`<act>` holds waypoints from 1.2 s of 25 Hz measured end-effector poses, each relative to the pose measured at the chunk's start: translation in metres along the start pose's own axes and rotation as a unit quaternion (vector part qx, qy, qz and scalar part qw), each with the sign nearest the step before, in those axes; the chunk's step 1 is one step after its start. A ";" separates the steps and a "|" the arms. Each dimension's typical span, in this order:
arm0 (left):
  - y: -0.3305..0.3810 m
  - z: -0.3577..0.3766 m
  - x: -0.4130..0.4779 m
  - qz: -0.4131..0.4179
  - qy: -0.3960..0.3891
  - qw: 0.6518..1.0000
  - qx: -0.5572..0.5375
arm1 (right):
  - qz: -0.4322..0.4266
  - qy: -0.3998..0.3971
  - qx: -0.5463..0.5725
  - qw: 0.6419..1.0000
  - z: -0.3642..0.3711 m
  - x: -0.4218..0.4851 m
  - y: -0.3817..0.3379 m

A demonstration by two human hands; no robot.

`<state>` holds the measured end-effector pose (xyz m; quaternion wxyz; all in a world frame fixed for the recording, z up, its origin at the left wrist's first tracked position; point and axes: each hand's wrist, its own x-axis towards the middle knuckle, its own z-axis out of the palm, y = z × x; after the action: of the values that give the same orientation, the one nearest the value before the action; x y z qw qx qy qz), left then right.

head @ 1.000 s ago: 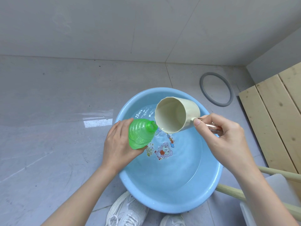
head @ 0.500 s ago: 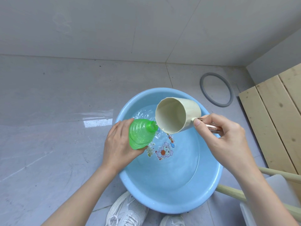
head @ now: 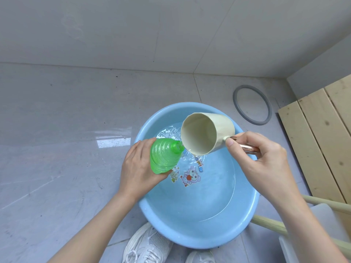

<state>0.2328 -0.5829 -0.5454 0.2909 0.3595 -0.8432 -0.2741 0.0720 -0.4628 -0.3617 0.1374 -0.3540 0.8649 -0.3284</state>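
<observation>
Pouring step: left hand (head: 139, 168) grips ribbed green plastic bottle (head: 163, 158) over blue plastic basin (head: 190, 236); right hand (head: 266, 164) pinches tipped cream scoop cup (head: 207, 133) handle at bottle mouth; next likely needs steeper tilt.

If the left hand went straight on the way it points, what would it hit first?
Likely the tilted cream plastic cup, as the green ribbed plastic bottle in the left hand aims its mouth at that cup's lower rim; depth is unclear.
</observation>
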 end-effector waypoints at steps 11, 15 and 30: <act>-0.001 0.000 0.000 -0.002 -0.002 1.000 0.001 | -0.028 0.012 -0.012 0.999 0.001 0.001 0.001; 0.000 0.000 0.000 0.001 0.004 1.000 -0.001 | -0.037 0.015 -0.013 0.999 0.000 0.001 0.002; -0.001 0.001 0.000 -0.010 -0.010 1.000 0.000 | -0.060 0.030 -0.039 0.997 -0.002 -0.001 -0.001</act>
<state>0.2328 -0.5835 -0.5467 0.2796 0.3647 -0.8428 -0.2803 0.0721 -0.4620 -0.3593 0.0776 -0.4001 0.8580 -0.3125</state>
